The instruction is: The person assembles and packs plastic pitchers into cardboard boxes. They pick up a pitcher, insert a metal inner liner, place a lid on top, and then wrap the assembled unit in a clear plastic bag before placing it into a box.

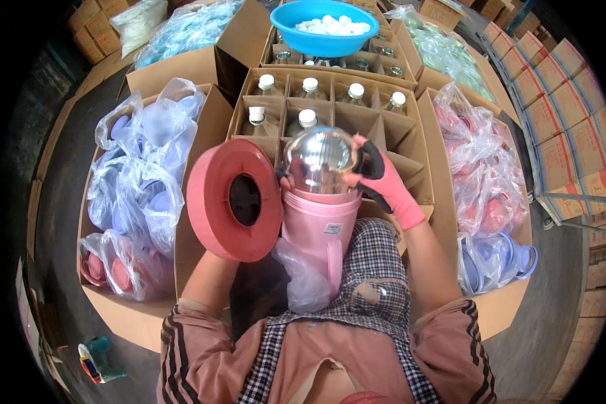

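Red disc [213,202] mostly hid the left hand [286,182], grip unclear; the right hand [386,187] clasped a silver dome [318,159], best centred on the pink jug [311,227].

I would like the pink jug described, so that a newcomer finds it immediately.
Find the central divided carton holding white-capped bottles. Just below it, in the middle of the picture, is the pink jug, under a shiny silver dome. Unlike the darker, round pink piece on its left, it is pale, with a handle and small white label.
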The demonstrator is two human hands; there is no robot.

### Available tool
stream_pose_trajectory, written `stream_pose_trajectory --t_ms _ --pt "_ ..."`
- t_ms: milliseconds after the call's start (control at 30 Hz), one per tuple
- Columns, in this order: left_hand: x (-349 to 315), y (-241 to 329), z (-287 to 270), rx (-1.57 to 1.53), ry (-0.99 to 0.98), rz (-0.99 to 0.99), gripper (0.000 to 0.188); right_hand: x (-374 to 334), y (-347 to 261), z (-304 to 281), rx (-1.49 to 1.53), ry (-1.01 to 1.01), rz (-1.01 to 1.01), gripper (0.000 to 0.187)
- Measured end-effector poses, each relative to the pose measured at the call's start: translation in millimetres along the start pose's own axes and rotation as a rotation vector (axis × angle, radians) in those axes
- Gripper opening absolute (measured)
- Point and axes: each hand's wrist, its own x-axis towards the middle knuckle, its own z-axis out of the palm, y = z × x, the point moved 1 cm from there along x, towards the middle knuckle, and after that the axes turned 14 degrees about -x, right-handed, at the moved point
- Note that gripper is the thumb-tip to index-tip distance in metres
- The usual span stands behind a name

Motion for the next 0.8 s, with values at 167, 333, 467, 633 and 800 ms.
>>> stream_pose_trajectory --t_ms 167,333,467,633,800 --pt "3 6 27 -0.557 0.155 -0.363 0.063 10 -34 -4 -0.537 -0.489 0.279 0.052" --pt "1 1 9 -0.37 0.068 -0.383 0.055 31 -40 11 -0.844 -0.834 0.143 0.045" --pt "21 -7 -43 0.018 0.304 -0.069 0.034 26 -8 -12 -0.169 -0.373 0.092 0.052" --pt "57 8 46 0.851 0.101 0.52 0.025 39 -52 9 0.918 -0.111 0.304 0.067" --pt "95 -4 29 1.168 -0.233 0.726 0.02 57 -36 3 0.681 0.097 -0.042 0.06"
